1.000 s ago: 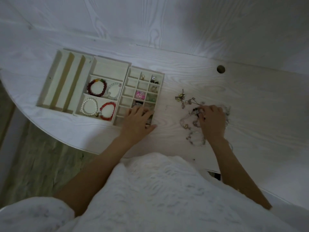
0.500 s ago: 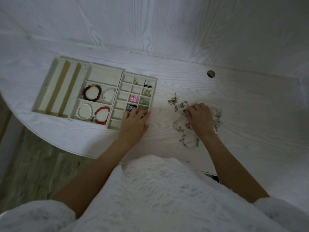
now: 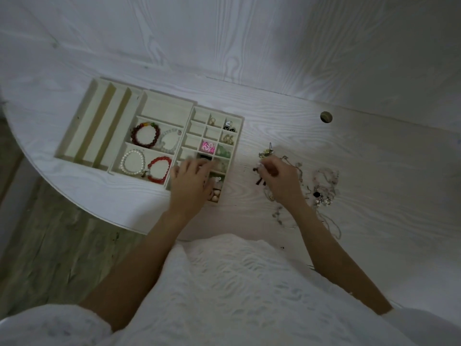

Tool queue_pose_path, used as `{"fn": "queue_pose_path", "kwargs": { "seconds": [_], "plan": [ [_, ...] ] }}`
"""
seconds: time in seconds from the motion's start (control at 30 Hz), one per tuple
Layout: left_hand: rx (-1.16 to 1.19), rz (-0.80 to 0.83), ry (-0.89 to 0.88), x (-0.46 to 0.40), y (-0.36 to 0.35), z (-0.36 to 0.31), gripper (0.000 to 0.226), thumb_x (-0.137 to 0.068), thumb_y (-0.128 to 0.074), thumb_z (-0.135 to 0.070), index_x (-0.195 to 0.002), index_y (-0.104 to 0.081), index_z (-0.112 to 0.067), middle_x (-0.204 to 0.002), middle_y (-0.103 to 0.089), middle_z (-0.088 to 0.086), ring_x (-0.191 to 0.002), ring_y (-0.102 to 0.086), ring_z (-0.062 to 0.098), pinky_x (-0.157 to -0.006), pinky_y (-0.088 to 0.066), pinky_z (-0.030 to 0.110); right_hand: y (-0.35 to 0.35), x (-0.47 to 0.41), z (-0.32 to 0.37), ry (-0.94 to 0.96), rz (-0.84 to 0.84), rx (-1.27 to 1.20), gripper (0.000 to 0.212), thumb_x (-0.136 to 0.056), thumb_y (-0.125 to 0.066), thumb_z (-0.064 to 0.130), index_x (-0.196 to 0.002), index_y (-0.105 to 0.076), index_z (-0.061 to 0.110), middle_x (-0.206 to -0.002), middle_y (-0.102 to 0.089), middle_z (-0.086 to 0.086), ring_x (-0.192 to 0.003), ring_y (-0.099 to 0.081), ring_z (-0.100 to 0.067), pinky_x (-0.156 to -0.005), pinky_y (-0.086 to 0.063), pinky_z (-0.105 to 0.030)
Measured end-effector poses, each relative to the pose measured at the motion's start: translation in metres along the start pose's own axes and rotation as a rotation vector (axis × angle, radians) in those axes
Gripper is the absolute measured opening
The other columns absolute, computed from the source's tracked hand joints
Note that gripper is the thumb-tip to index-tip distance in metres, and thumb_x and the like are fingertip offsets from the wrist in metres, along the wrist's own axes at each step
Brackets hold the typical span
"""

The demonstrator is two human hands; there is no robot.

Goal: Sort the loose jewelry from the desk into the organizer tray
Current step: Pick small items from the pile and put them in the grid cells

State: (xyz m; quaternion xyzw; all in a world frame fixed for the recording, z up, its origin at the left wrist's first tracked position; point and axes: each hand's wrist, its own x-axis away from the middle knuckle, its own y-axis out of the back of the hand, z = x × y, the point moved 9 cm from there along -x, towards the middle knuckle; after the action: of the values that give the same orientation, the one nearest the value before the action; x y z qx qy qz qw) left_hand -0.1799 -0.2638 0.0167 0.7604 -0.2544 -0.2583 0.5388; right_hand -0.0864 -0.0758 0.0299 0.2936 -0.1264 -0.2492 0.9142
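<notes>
The cream organizer tray (image 3: 167, 96) lies on the white desk at left. Its middle section holds a dark red bracelet (image 3: 145, 135), a pearl bracelet (image 3: 133, 162) and a red bracelet (image 3: 159, 169). Small pieces sit in its grid of little compartments, among them a pink one (image 3: 208, 147). My left hand (image 3: 190, 183) rests with spread fingers on the near part of that grid, blurred. My right hand (image 3: 280, 179) pinches a small dark dangling piece (image 3: 259, 177) just right of the tray. The loose jewelry pile (image 3: 324, 188) lies to the right of that hand.
A round cable hole (image 3: 326, 117) is in the desk at the back right. The desk's curved front edge (image 3: 74, 203) runs close below the tray, with floor beyond it. A white wood-grain wall stands behind the desk.
My right hand has left the pile and moved left toward the tray with a small dark piece pinched in its fingers. My left hand stays on the tray's grid.
</notes>
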Motion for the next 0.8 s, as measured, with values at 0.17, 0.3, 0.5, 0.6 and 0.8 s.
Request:
{"fn": "queue_pose_path", "kwargs": {
  "seconds": [0.17, 0.3, 0.5, 0.6, 0.8],
  "plan": [
    [-0.035, -0.028, 0.141, 0.003, 0.005, 0.034, 0.030, -0.086, -0.048, -0.032, -0.104, -0.067, -0.018, -0.109, -0.061, 0.005, -0.098, -0.042, 0.025, -0.078, -0.024, 0.037, -0.042, -0.024, 0.048, 0.115, 0.124, -0.044, 0.010, -0.088, -0.063, 0.011, -0.095, -0.069, 0.009, -0.092, -0.064, -0.003, -0.082, -0.058, -0.012, -0.070, -0.044, -0.016],
    [-0.007, -0.003, 0.168, 0.004, 0.002, 0.044, 0.032, -0.088, -0.046, -0.036, -0.103, -0.068, -0.018, -0.106, -0.063, 0.003, -0.097, -0.043, 0.025, -0.076, -0.025, 0.037, -0.068, -0.039, 0.070, 0.138, 0.154, -0.042, 0.014, -0.086, -0.065, 0.010, -0.099, -0.069, 0.006, -0.096, -0.069, -0.005, -0.085, -0.059, -0.009, -0.074, -0.042, -0.003],
    [0.022, 0.016, 0.131, 0.002, 0.005, 0.044, 0.035, -0.088, -0.042, -0.034, -0.102, -0.069, -0.018, -0.106, -0.067, -0.003, -0.094, -0.054, 0.026, -0.072, -0.022, 0.034, -0.093, -0.047, 0.072, 0.101, 0.177, 0.002, 0.016, -0.086, -0.066, 0.012, -0.102, -0.068, 0.009, -0.097, -0.071, -0.006, -0.086, -0.062, -0.009, -0.080, -0.051, -0.022],
    [0.010, 0.023, 0.119, 0.004, 0.004, 0.047, 0.027, -0.087, -0.051, -0.030, -0.104, -0.069, -0.020, -0.107, -0.067, -0.005, -0.093, -0.056, 0.025, -0.070, -0.020, 0.032, -0.100, -0.047, 0.069, 0.099, 0.189, 0.042, 0.015, -0.086, -0.066, 0.014, -0.100, -0.068, 0.010, -0.094, -0.071, -0.005, -0.087, -0.065, -0.015, -0.080, -0.053, -0.028],
    [0.044, 0.023, 0.096, 0.005, 0.005, 0.048, 0.027, -0.086, -0.050, -0.028, -0.105, -0.068, -0.021, -0.109, -0.066, -0.007, -0.095, -0.052, 0.022, -0.071, -0.019, 0.031, -0.109, -0.044, 0.071, 0.119, 0.218, 0.120, 0.014, -0.085, -0.067, 0.016, -0.096, -0.070, 0.009, -0.090, -0.072, -0.006, -0.081, -0.065, -0.016, -0.074, -0.053, -0.031]
  ]
}}
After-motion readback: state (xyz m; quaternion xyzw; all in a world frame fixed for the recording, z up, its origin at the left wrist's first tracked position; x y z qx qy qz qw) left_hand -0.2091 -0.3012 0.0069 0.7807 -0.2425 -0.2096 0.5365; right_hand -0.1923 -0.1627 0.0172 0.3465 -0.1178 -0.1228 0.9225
